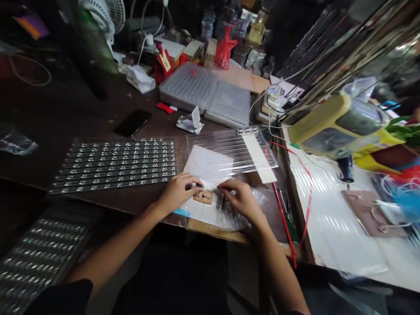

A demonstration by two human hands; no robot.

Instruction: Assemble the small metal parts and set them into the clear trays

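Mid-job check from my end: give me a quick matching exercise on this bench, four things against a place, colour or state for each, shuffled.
Things:
1. phone
2. small block
3. plastic bag
4. fan

Places, colours, states:
A. white, at the picture's upper left
B. right by the fingertips of the left hand
C. red, toward the back
D. black, lying flat on the table

Pairs: 1-D, 2-B, 3-C, 4-A

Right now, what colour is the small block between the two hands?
The small block is tan-brown, best seen in the head view.
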